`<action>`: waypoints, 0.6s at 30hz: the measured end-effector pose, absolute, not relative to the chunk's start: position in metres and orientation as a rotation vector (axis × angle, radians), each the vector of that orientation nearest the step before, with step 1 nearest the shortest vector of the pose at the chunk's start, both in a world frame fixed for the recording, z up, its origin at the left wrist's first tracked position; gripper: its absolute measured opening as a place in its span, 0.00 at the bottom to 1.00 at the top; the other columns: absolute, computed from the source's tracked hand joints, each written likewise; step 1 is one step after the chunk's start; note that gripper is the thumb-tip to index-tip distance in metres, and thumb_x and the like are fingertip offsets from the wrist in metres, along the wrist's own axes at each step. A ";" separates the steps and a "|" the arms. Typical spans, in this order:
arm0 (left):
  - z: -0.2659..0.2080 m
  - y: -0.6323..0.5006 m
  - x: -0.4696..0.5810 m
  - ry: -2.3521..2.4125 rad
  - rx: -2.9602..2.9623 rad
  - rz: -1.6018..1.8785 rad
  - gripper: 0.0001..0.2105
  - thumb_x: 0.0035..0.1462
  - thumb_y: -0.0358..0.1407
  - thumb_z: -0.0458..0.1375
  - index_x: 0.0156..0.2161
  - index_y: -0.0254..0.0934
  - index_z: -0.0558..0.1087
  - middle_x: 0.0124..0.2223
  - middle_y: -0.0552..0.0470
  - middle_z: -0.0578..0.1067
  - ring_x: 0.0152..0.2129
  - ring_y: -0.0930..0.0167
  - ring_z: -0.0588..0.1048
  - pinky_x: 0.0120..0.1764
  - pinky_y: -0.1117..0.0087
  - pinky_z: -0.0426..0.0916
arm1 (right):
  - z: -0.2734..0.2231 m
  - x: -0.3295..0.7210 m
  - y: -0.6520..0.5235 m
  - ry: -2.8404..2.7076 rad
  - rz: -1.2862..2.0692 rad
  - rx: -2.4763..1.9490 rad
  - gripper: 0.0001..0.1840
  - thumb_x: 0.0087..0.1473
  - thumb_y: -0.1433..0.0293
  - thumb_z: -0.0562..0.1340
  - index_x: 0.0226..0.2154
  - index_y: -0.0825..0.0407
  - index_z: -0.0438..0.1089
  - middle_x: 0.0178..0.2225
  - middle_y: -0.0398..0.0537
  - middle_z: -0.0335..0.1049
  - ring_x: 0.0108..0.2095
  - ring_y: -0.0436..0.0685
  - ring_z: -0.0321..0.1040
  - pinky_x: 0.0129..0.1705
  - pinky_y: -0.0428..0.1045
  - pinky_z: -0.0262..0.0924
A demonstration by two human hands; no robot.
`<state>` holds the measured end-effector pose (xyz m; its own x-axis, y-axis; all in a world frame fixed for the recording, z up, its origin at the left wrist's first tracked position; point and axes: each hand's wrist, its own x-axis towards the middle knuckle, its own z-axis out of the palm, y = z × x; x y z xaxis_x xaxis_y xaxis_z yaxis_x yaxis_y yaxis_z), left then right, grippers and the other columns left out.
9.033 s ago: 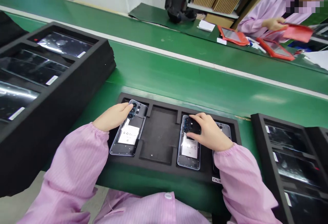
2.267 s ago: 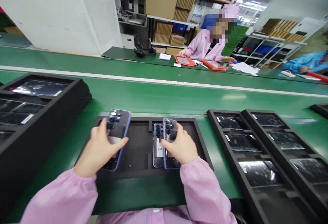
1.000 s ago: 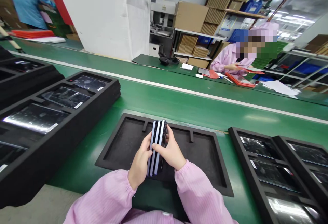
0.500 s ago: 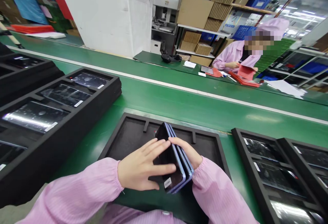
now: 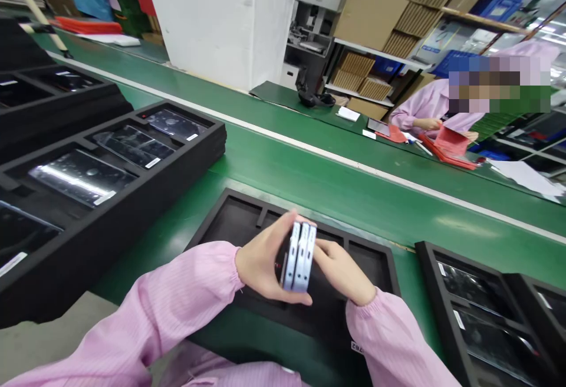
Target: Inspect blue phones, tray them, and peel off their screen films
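Note:
Three light-blue phones (image 5: pixel 300 260) are stacked face to back and held on edge, their port ends toward me. My left hand (image 5: pixel 262 260) is closed round the stack, with its thumb along the bottom and fingers over the top. From the other side my right hand (image 5: pixel 347 270) grips the stack; its fingertips are partly hidden behind the phones. Below both hands lies a black foam tray (image 5: pixel 369 260) with shallow compartments; my hands and sleeves cover part of it.
Black foam trays holding dark-screened devices are stacked at left (image 5: pixel 177 189), and another tray (image 5: pixel 435 292) stands at right. A green bench (image 5: pixel 309 174) runs across. Beyond it, a co-worker in pink (image 5: pixel 424 104) handles a red sheet. A white pillar (image 5: pixel 212 21) rises behind.
The stack has turned from showing a dark screen to showing its port ends. My left hand has gone from lying flat over the screen to wrapping round the stack. The view has shifted left.

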<state>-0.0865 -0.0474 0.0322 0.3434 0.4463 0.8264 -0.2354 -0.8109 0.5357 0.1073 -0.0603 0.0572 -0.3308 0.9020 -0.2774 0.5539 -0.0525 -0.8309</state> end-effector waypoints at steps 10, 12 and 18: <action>0.006 -0.049 -0.080 0.132 2.060 1.592 0.57 0.45 0.40 0.69 0.69 0.33 0.34 0.57 0.32 0.63 0.53 0.56 0.68 0.53 0.56 0.68 | 0.025 0.090 -0.070 -2.194 0.914 -0.802 0.54 0.48 0.61 0.69 0.67 0.51 0.39 0.65 0.62 0.46 0.65 0.70 0.47 0.64 0.67 0.50; 0.006 -0.053 -0.078 0.157 2.093 1.591 0.57 0.44 0.41 0.69 0.69 0.28 0.36 0.55 0.30 0.65 0.53 0.54 0.69 0.53 0.55 0.68 | 0.022 0.086 -0.073 -2.152 0.804 -0.750 0.51 0.49 0.57 0.69 0.66 0.49 0.43 0.63 0.60 0.49 0.63 0.69 0.51 0.63 0.65 0.53; 0.011 -0.060 -0.078 0.255 1.991 1.561 0.59 0.42 0.55 0.69 0.69 0.31 0.42 0.54 0.35 0.68 0.50 0.57 0.71 0.54 0.58 0.68 | 0.028 0.082 -0.072 -2.036 0.817 -0.712 0.48 0.49 0.52 0.70 0.64 0.45 0.48 0.56 0.52 0.62 0.55 0.64 0.64 0.58 0.57 0.63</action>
<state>-0.0777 -0.0596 0.0112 0.2936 0.4899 0.8209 -0.2026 -0.8073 0.5543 0.0817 -0.0721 0.0281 -0.5117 0.7180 0.4719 0.1929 0.6312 -0.7512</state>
